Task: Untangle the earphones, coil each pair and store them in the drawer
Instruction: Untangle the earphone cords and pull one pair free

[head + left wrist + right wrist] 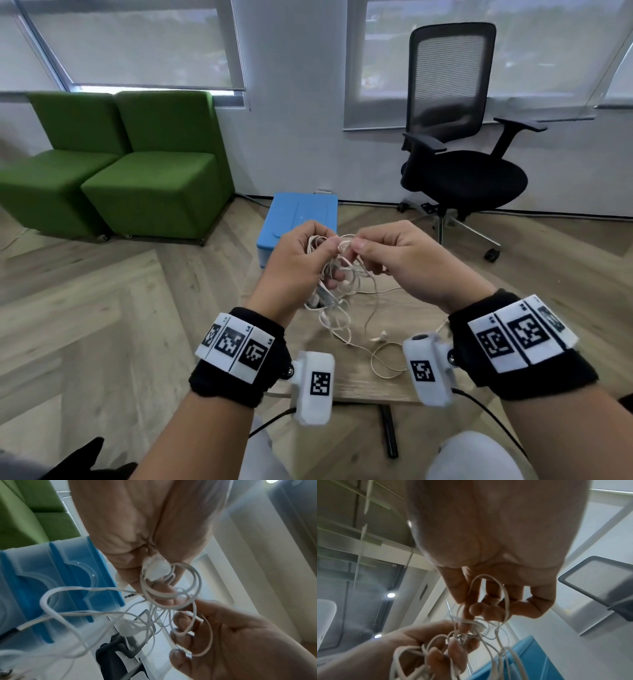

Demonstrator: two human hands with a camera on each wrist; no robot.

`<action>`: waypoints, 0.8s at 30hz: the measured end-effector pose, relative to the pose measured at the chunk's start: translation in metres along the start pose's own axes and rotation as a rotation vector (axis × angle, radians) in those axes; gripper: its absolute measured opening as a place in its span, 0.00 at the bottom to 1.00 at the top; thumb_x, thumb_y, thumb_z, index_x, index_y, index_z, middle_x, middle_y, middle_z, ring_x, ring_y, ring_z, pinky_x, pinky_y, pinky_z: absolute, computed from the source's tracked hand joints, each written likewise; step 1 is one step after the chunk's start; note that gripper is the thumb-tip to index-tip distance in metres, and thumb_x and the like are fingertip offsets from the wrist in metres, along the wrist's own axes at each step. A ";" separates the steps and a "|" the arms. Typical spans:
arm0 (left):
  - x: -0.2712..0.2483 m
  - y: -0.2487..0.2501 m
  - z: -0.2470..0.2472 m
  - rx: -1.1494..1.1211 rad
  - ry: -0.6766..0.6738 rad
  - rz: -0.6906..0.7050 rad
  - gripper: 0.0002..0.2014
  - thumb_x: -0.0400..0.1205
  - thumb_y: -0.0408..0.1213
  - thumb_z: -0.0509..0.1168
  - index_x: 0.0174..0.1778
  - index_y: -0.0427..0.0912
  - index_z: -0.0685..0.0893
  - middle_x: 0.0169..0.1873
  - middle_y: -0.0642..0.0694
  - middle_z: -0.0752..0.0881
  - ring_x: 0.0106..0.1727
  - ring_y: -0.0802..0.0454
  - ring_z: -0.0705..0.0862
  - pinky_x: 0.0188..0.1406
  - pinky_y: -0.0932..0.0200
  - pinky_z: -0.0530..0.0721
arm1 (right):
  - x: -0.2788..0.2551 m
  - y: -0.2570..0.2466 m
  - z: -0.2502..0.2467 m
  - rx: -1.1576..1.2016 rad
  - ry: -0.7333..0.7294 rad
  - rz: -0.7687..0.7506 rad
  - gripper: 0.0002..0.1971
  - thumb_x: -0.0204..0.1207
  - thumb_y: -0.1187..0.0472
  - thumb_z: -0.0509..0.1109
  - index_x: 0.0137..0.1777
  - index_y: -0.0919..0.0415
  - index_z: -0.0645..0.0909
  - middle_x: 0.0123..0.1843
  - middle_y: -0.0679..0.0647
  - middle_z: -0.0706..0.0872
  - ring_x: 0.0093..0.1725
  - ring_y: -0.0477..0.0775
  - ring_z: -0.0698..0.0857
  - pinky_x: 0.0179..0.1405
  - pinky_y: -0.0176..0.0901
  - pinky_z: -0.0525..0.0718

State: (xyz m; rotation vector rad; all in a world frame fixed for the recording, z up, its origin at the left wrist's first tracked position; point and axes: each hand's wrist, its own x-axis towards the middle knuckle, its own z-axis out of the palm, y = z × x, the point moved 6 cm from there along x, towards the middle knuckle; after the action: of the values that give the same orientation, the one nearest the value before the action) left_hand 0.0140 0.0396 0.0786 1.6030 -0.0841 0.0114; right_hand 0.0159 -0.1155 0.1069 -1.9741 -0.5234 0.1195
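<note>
A tangle of white earphones [337, 294] hangs between both hands above a small wooden table [363, 383]. My left hand [301, 255] grips a bunch of the cords [163, 588] in curled fingers, with a white plug or remote piece [157, 570] pressed in its palm. My right hand [387, 253] pinches a cord loop [489, 588] between thumb and fingers close to the left hand. Loose cord and one earbud [378, 337] trail onto the tabletop. Behind the hands stands the blue drawer box [298, 219]; its translucent front [56, 582] looks closed.
Two green seats [116, 164] stand at the back left and a black office chair [459, 144] at the back right. Wood floor surrounds the table. A wall with windows runs behind.
</note>
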 end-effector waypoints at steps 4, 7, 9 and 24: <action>-0.001 -0.003 0.005 -0.049 0.004 0.001 0.04 0.88 0.30 0.67 0.49 0.32 0.82 0.38 0.35 0.85 0.31 0.51 0.88 0.30 0.60 0.88 | 0.002 0.011 -0.009 -0.028 0.107 0.105 0.15 0.76 0.55 0.70 0.33 0.61 0.90 0.25 0.52 0.81 0.29 0.51 0.78 0.38 0.51 0.78; 0.001 0.002 0.006 0.013 0.028 0.071 0.05 0.87 0.31 0.70 0.47 0.32 0.85 0.38 0.36 0.85 0.34 0.53 0.86 0.33 0.62 0.87 | 0.001 0.010 -0.013 -0.062 0.134 0.098 0.20 0.74 0.42 0.74 0.32 0.58 0.90 0.23 0.53 0.79 0.27 0.52 0.76 0.36 0.52 0.77; 0.002 0.005 0.006 0.051 0.040 0.107 0.05 0.86 0.31 0.71 0.46 0.35 0.86 0.36 0.39 0.87 0.33 0.54 0.86 0.32 0.62 0.86 | 0.001 0.009 -0.013 -0.094 0.128 0.083 0.23 0.77 0.38 0.76 0.32 0.57 0.89 0.21 0.48 0.76 0.24 0.48 0.72 0.33 0.46 0.74; 0.006 0.000 0.009 0.014 0.077 0.120 0.03 0.84 0.29 0.72 0.47 0.33 0.88 0.35 0.42 0.89 0.34 0.52 0.88 0.34 0.62 0.87 | 0.005 0.026 -0.010 -0.163 0.125 -0.044 0.13 0.84 0.52 0.74 0.38 0.52 0.91 0.33 0.51 0.89 0.35 0.55 0.82 0.44 0.56 0.83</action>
State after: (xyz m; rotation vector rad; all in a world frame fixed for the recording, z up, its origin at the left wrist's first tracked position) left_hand 0.0197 0.0307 0.0782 1.6078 -0.1205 0.1663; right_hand 0.0312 -0.1313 0.0893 -2.1107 -0.5074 -0.0765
